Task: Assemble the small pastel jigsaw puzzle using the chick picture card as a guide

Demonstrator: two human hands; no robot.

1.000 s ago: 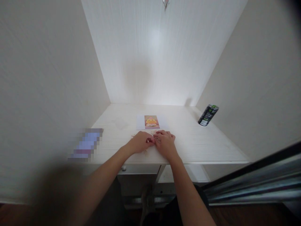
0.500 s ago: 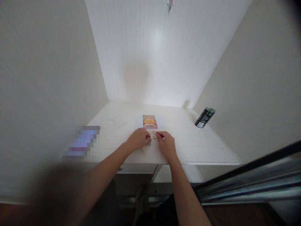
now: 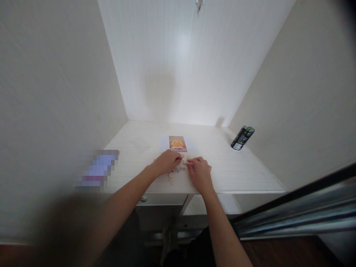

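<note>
Small jigsaw puzzle pieces (image 3: pixel 175 171), pale and coloured, lie loosely on the white desk between my hands. My left hand (image 3: pixel 167 162) rests at their left side, fingers curled into a pinch; whatever is between its fingertips is hidden. From the right, my right hand (image 3: pixel 200 171) pinches at a cream jigsaw piece (image 3: pixel 185 160) in the upper part of the group. The fingertips of both hands are close together but apart. Just beyond them lies a picture card (image 3: pixel 178 143) with a yellow cartoon figure, on a white sheet (image 3: pixel 164 143).
A black drink can (image 3: pixel 243 138) stands on the right of the desk (image 3: pixel 233 174). A blurred-out flat object, apparently a lit screen (image 3: pixel 100 167), lies at the left edge. Pale panels (image 3: pixel 178 92) enclose the desk at the back and sides.
My left hand has shifted slightly right, towards my right hand. My right hand has turned a little and its fingers sit lower, uncovering more coloured pieces between the hands.
</note>
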